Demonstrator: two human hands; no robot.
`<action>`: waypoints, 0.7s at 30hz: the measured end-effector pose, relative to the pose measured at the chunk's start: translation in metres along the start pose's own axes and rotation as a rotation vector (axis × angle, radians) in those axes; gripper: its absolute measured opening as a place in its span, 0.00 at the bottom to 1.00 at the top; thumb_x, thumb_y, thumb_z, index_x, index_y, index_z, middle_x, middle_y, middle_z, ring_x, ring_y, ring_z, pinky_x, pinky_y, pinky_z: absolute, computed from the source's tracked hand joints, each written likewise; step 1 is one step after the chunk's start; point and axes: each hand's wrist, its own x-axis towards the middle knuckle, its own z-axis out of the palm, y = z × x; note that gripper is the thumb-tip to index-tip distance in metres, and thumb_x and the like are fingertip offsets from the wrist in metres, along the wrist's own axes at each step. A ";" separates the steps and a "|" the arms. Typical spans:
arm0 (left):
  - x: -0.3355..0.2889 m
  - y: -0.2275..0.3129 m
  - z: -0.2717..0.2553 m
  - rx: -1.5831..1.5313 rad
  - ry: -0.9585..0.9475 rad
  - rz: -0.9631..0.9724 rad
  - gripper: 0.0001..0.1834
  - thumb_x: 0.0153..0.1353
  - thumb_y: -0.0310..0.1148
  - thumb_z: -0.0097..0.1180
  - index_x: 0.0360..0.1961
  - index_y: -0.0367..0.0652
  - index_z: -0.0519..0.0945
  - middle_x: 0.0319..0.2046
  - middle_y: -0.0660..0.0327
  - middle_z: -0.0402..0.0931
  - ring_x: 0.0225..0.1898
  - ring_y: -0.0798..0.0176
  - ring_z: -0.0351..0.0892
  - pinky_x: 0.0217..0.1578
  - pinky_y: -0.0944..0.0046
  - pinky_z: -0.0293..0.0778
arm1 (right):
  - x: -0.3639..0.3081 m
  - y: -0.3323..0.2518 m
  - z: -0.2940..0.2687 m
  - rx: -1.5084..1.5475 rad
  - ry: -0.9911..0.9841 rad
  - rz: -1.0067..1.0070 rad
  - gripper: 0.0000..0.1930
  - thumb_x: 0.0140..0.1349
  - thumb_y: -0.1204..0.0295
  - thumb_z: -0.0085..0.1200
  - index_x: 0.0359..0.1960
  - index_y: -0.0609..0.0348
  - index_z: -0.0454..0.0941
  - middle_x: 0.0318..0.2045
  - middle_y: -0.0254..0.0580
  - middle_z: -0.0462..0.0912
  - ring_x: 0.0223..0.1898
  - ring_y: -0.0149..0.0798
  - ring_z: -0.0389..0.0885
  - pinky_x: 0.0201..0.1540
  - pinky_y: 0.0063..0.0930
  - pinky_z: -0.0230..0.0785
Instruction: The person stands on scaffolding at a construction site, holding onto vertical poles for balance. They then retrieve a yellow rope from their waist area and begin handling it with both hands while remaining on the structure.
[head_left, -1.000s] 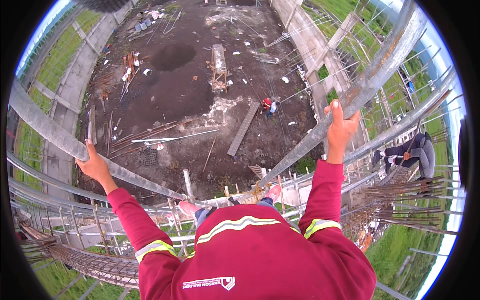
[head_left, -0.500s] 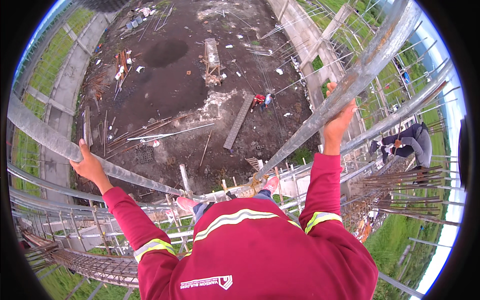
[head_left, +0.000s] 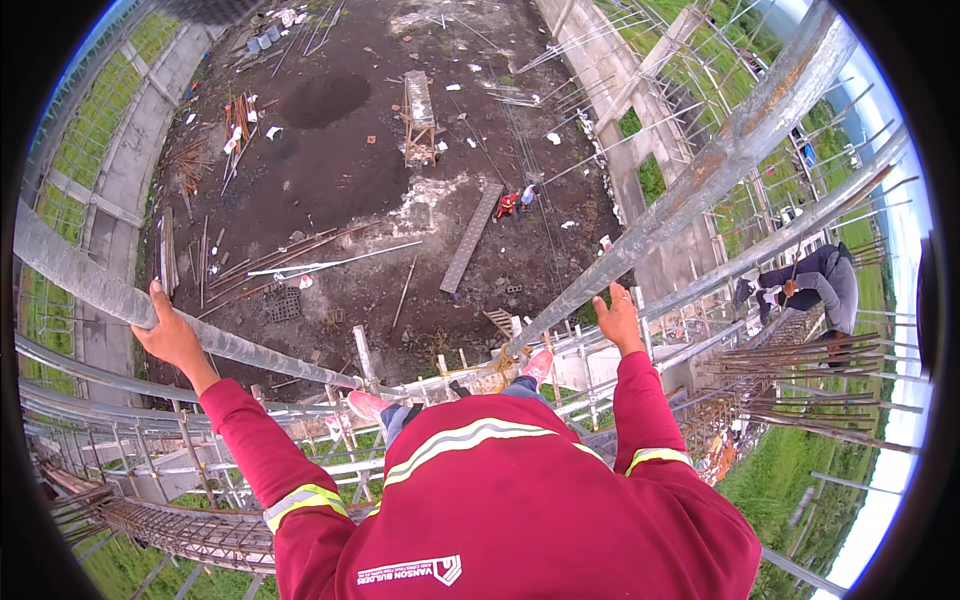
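Observation:
Two thick grey galvanized steel pipes slope up from near my feet, one on each side. My left hand [head_left: 172, 338] is closed round the left pipe [head_left: 85, 278], its thumb pointing up along it. The right pipe [head_left: 690, 195] has rusty patches and passes close by my right hand [head_left: 619, 322]. That hand is off the pipe, just below it, with fingers apart and nothing held. Yellowish ties [head_left: 507, 358] wrap the foot of the right pipe. My pink shoes [head_left: 369, 405] stand on the scaffold far above the ground.
Far below, dark ground [head_left: 330, 190] holds a long perforated plank [head_left: 472, 240], loose poles and two crouching people [head_left: 512, 202]. Another person [head_left: 825, 280] sits on scaffolding at the right, beside jutting rebar [head_left: 820, 355]. A rebar cage [head_left: 190, 530] runs along the lower left.
My right hand has let go of the right pipe and dropped down and left, fingers now apart. My left hand stays on the left pipe, shifted slightly.

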 end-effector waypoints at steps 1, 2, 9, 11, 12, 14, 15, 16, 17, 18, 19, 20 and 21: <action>0.000 0.000 0.000 -0.007 0.004 0.002 0.34 0.54 0.51 0.68 0.47 0.27 0.78 0.43 0.47 0.80 0.44 0.51 0.79 0.47 0.54 0.71 | -0.011 -0.005 0.002 0.028 -0.209 0.043 0.34 0.62 0.52 0.53 0.64 0.64 0.67 0.59 0.62 0.73 0.63 0.59 0.69 0.66 0.49 0.58; 0.000 -0.001 0.000 -0.002 0.005 -0.018 0.34 0.54 0.52 0.68 0.46 0.27 0.78 0.43 0.47 0.80 0.43 0.52 0.80 0.47 0.54 0.71 | -0.024 -0.012 0.004 -0.011 -0.370 -0.025 0.33 0.61 0.51 0.54 0.61 0.65 0.71 0.54 0.64 0.77 0.58 0.59 0.75 0.63 0.45 0.63; 0.000 0.001 -0.002 0.065 0.033 -0.005 0.36 0.53 0.54 0.68 0.46 0.27 0.78 0.43 0.47 0.80 0.44 0.50 0.79 0.48 0.53 0.71 | -0.015 -0.149 0.026 0.353 -0.007 -0.621 0.36 0.63 0.57 0.56 0.69 0.62 0.58 0.66 0.65 0.62 0.69 0.60 0.58 0.68 0.44 0.55; 0.000 0.001 -0.004 0.090 0.024 -0.019 0.36 0.53 0.54 0.68 0.46 0.27 0.78 0.44 0.47 0.80 0.44 0.50 0.79 0.48 0.53 0.71 | 0.023 -0.169 0.025 0.144 0.245 -0.659 0.40 0.61 0.56 0.58 0.70 0.59 0.55 0.70 0.62 0.52 0.71 0.65 0.49 0.70 0.51 0.48; 0.000 0.001 -0.004 0.058 0.002 0.010 0.36 0.53 0.54 0.68 0.46 0.27 0.78 0.44 0.48 0.80 0.43 0.51 0.79 0.48 0.54 0.71 | 0.042 -0.171 0.025 0.085 0.245 -0.589 0.43 0.61 0.57 0.59 0.72 0.58 0.50 0.71 0.62 0.48 0.72 0.64 0.46 0.70 0.54 0.45; 0.000 -0.002 -0.005 0.016 -0.023 0.023 0.36 0.53 0.54 0.68 0.46 0.28 0.78 0.44 0.48 0.80 0.43 0.51 0.79 0.47 0.54 0.71 | 0.068 -0.163 0.031 -0.041 0.161 -0.335 0.46 0.59 0.54 0.60 0.73 0.57 0.47 0.72 0.62 0.47 0.73 0.63 0.44 0.70 0.56 0.45; 0.000 -0.004 -0.005 -0.003 -0.005 0.012 0.36 0.53 0.54 0.68 0.46 0.28 0.78 0.43 0.49 0.80 0.43 0.52 0.79 0.47 0.55 0.71 | 0.079 -0.159 0.035 -0.089 0.106 -0.211 0.47 0.58 0.53 0.60 0.73 0.55 0.47 0.72 0.61 0.47 0.74 0.61 0.42 0.70 0.57 0.44; -0.001 -0.006 -0.004 -0.028 0.016 0.007 0.36 0.53 0.54 0.68 0.46 0.28 0.77 0.43 0.49 0.80 0.43 0.52 0.79 0.47 0.55 0.72 | 0.087 -0.156 0.039 -0.102 -0.044 -0.150 0.47 0.58 0.52 0.60 0.73 0.56 0.47 0.72 0.61 0.47 0.73 0.61 0.43 0.70 0.57 0.47; -0.001 -0.008 -0.003 -0.054 0.037 0.003 0.36 0.53 0.54 0.68 0.46 0.28 0.77 0.43 0.49 0.80 0.42 0.52 0.79 0.47 0.55 0.72 | 0.093 -0.157 0.043 -0.143 -0.221 -0.054 0.48 0.57 0.52 0.60 0.73 0.56 0.47 0.72 0.61 0.48 0.73 0.61 0.45 0.69 0.57 0.49; -0.001 -0.010 -0.003 -0.015 0.020 -0.011 0.35 0.54 0.54 0.68 0.46 0.29 0.78 0.43 0.49 0.80 0.42 0.52 0.79 0.46 0.56 0.72 | 0.101 -0.166 0.045 -0.105 -0.309 -0.077 0.48 0.58 0.52 0.60 0.73 0.58 0.47 0.70 0.62 0.52 0.71 0.62 0.51 0.68 0.55 0.52; -0.001 -0.011 -0.002 -0.011 0.027 0.007 0.35 0.54 0.54 0.68 0.46 0.29 0.77 0.43 0.49 0.80 0.42 0.52 0.79 0.46 0.56 0.72 | 0.107 -0.179 0.044 -0.107 -0.418 -0.057 0.48 0.58 0.52 0.59 0.73 0.59 0.46 0.69 0.64 0.57 0.70 0.62 0.56 0.68 0.54 0.54; -0.003 -0.012 -0.002 0.021 0.007 0.006 0.35 0.54 0.54 0.68 0.47 0.29 0.77 0.44 0.49 0.80 0.43 0.51 0.79 0.47 0.55 0.72 | 0.115 -0.198 0.038 -0.035 -0.399 -0.107 0.46 0.60 0.54 0.58 0.72 0.62 0.46 0.62 0.65 0.68 0.64 0.62 0.67 0.66 0.49 0.59; -0.002 -0.012 -0.004 0.061 -0.006 -0.019 0.36 0.54 0.53 0.68 0.47 0.29 0.77 0.44 0.48 0.79 0.43 0.51 0.79 0.47 0.55 0.72 | 0.127 -0.226 0.029 -0.010 -0.341 -0.212 0.46 0.60 0.57 0.58 0.72 0.64 0.45 0.58 0.67 0.73 0.61 0.62 0.71 0.65 0.46 0.61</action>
